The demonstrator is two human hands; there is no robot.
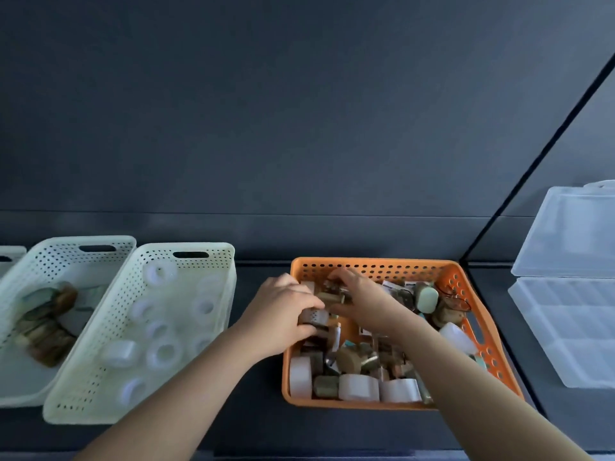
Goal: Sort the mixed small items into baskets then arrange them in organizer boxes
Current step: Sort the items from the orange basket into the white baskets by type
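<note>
Dark tabletop (pixel 259 427); clear organizer box (pixel 565 327) open at right; white baskets (pixel 156 249) lower left. Centre right, orange basket (pixel 376 263) of mixed items (pixel 359 385): left hand (pixel 283 314) curls round a small roll (pixel 314 317); right hand (pixel 362 301), fingers bent, hides any hold. Wired parts (pixel 452 301) may snag, spilling neighbours

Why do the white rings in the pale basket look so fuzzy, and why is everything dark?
Head view: the light is dim and bluish, so the wall and table go dark; head view: the white rings in the pale basket are smeared soft; head view: the wide lens splays things near the edges.
</note>
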